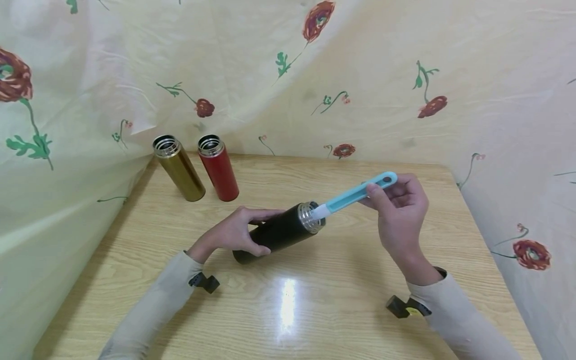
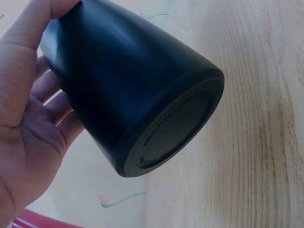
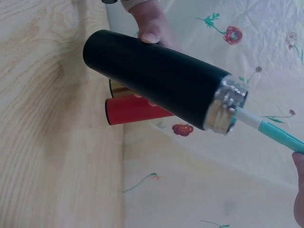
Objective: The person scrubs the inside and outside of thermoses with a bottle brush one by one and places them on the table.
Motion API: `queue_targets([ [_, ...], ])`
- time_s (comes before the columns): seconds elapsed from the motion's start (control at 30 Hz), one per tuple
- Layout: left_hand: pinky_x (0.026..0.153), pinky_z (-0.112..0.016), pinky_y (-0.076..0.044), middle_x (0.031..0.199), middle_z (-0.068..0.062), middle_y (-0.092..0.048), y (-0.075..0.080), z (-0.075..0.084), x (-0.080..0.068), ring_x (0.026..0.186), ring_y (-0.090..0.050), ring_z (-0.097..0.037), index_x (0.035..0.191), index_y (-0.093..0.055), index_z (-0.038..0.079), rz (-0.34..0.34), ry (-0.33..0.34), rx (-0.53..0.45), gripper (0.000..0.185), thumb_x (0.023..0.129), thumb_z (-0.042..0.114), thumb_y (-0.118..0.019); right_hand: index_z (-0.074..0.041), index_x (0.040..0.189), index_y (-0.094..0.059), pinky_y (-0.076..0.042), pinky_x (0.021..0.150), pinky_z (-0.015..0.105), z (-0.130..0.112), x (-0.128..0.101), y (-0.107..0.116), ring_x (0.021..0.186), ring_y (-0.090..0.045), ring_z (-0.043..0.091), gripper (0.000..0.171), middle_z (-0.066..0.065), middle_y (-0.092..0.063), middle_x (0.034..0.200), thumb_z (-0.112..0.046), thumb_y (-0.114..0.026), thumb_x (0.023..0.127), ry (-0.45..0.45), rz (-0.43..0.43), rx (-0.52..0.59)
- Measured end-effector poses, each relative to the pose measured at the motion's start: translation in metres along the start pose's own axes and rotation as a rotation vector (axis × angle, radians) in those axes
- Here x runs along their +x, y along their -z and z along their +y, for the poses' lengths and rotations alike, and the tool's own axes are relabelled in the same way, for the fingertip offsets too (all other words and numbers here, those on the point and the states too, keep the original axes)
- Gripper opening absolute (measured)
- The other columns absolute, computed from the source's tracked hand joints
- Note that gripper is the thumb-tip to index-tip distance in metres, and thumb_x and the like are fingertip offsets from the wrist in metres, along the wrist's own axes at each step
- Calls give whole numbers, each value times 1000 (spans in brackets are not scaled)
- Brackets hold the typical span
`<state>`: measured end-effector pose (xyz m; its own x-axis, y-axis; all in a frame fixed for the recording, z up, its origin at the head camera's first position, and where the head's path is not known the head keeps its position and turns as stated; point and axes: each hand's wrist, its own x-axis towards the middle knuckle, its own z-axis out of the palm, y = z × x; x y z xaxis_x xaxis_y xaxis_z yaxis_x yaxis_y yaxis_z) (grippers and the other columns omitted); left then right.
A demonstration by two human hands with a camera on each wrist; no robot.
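A black thermos bottle [image 1: 281,231] is held tilted above the table, its open steel neck [image 1: 311,217] facing up and to the right. My left hand [image 1: 236,230] grips its body near the base, thumb on the near side. The flat bottom of the black bottle [image 2: 175,128] shows in the left wrist view. My right hand [image 1: 402,215] pinches the light-blue handle of a bottle brush [image 1: 355,196] near its holed end. The white part of the brush [image 3: 247,117] enters the bottle's mouth; its head is hidden inside.
A gold thermos bottle [image 1: 182,172] and a red thermos bottle [image 1: 220,172] stand lidless at the back left of the wooden table [image 1: 342,310]. Flower-printed cloth [image 1: 252,65] hangs behind the table and along both sides.
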<state>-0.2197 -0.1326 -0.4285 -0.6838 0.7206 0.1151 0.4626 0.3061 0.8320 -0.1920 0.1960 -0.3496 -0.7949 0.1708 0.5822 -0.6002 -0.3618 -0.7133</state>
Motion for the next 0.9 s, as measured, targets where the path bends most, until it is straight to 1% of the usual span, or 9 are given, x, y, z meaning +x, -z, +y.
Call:
queue_targets([
  [0.3, 103, -42, -53, 146, 5, -58, 1, -1, -1, 125, -61, -14, 152, -51, 21, 3, 14, 3, 86, 75, 20, -90, 16, 98, -55, -63, 68, 40, -13, 6, 6, 75, -74, 27, 13, 22, -69, 87, 23, -59, 88, 25, 37, 64],
  [0.6, 105, -42, -51, 147, 8, -57, 1, 0, -2, 125, -60, -12, 152, -50, 24, -5, 27, -6, 86, 76, 19, -90, 18, 99, -54, -62, 69, 40, -22, 7, 9, 76, -74, 28, 14, 23, -70, 88, 26, -56, 88, 50, 24, 77],
  [0.9, 104, -43, -52, 147, 10, -57, 2, 0, -6, 126, -59, -12, 152, -50, 26, -3, 20, -11, 87, 76, 20, -91, 19, 100, -54, -62, 69, 41, -29, 9, 10, 77, -75, 30, 16, 24, -71, 87, 28, -53, 87, 67, 18, 108],
])
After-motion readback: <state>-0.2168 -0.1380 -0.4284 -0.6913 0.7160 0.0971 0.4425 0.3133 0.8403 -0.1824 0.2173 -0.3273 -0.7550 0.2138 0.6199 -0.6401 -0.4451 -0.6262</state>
